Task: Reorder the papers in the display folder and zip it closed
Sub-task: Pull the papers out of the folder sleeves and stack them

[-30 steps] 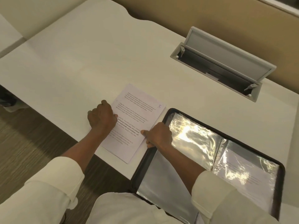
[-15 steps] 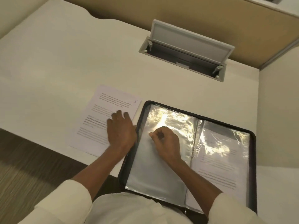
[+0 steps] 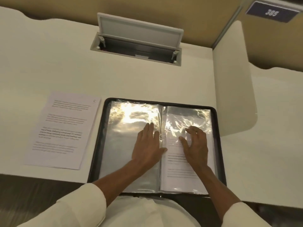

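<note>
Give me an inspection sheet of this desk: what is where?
Surface: white matt desk.
Job's things: black zip-edged display folder lies open, clear sleeves glaring; printed sheet in the right sleeve; stack of white printed papers left of it, apart.
Clutter: nothing seen.
Hands: left hand flat on the left sleeve; right hand rests on the right sleeve, fingers spread.
Cables: nothing seen; grey desk hatch stands lid up.
Surroundings: tan partition, blue sign reading 385, white side panel.

A dark plate (image 3: 271, 12) on the partition (image 3: 270, 40) reads "385"; the loose sheet's (image 3: 65, 128) print is blurred.
</note>
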The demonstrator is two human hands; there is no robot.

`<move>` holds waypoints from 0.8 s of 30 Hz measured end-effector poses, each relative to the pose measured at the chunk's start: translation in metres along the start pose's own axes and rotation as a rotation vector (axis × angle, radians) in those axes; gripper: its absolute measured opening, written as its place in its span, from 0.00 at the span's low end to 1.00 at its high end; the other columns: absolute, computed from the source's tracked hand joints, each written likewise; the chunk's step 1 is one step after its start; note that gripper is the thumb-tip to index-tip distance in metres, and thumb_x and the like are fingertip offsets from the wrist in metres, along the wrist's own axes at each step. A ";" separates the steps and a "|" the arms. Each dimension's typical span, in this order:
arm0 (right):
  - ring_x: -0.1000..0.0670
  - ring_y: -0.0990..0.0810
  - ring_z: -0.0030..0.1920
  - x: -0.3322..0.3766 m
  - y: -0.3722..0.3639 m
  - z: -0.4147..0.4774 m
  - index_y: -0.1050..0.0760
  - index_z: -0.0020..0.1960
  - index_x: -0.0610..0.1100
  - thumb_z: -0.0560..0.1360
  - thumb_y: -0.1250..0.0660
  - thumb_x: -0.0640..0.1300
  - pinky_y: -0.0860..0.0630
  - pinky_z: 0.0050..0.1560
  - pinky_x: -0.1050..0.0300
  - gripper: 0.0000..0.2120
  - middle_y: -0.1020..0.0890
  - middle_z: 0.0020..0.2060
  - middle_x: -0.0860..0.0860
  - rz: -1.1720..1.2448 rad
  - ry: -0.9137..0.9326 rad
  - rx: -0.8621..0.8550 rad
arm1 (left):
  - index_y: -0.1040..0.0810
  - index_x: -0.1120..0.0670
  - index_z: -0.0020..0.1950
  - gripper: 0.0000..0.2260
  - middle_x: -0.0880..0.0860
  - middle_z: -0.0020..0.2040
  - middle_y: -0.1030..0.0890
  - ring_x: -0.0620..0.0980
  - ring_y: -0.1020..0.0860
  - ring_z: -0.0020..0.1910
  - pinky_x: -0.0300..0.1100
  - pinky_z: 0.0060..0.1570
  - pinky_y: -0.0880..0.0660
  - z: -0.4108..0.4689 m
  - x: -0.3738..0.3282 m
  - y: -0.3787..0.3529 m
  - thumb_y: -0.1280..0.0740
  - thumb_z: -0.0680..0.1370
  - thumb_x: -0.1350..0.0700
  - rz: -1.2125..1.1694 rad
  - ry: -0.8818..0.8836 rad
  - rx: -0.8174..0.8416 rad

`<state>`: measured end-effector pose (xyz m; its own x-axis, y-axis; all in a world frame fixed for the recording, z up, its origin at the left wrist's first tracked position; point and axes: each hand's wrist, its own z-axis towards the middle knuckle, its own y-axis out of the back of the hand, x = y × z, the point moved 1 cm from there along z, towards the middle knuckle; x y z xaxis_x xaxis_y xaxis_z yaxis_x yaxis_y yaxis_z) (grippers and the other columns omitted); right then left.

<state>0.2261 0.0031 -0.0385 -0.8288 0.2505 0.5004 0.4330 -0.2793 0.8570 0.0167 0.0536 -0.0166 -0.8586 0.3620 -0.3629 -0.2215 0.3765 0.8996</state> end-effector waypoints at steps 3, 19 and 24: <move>0.43 0.27 0.71 -0.027 0.017 0.005 0.23 0.69 0.40 0.77 0.25 0.54 0.25 0.69 0.40 0.27 0.24 0.70 0.44 -0.038 -0.005 0.018 | 0.39 0.58 0.82 0.39 0.61 0.87 0.54 0.60 0.56 0.86 0.59 0.83 0.49 0.001 -0.013 -0.004 0.35 0.81 0.34 0.005 0.035 -0.002; 0.45 0.49 0.83 -0.054 0.042 0.077 0.55 0.86 0.46 0.61 0.21 0.73 0.45 0.80 0.40 0.68 0.47 0.85 0.49 -0.192 0.000 0.444 | 0.39 0.56 0.82 0.40 0.58 0.86 0.48 0.57 0.53 0.86 0.59 0.83 0.50 0.004 -0.034 -0.007 0.31 0.79 0.35 0.009 0.158 -0.024; 0.43 0.29 0.71 -0.044 0.049 0.076 0.37 0.78 0.48 0.69 0.19 0.57 0.35 0.69 0.41 0.45 0.22 0.68 0.48 -0.161 -0.010 0.331 | 0.33 0.54 0.79 0.40 0.56 0.85 0.42 0.57 0.47 0.85 0.58 0.83 0.45 0.006 -0.035 -0.008 0.27 0.75 0.34 -0.002 0.183 -0.066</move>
<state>0.3112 0.0488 -0.0091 -0.8928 0.2762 0.3557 0.3901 0.0795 0.9173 0.0508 0.0429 -0.0123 -0.9265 0.1982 -0.3198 -0.2478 0.3182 0.9151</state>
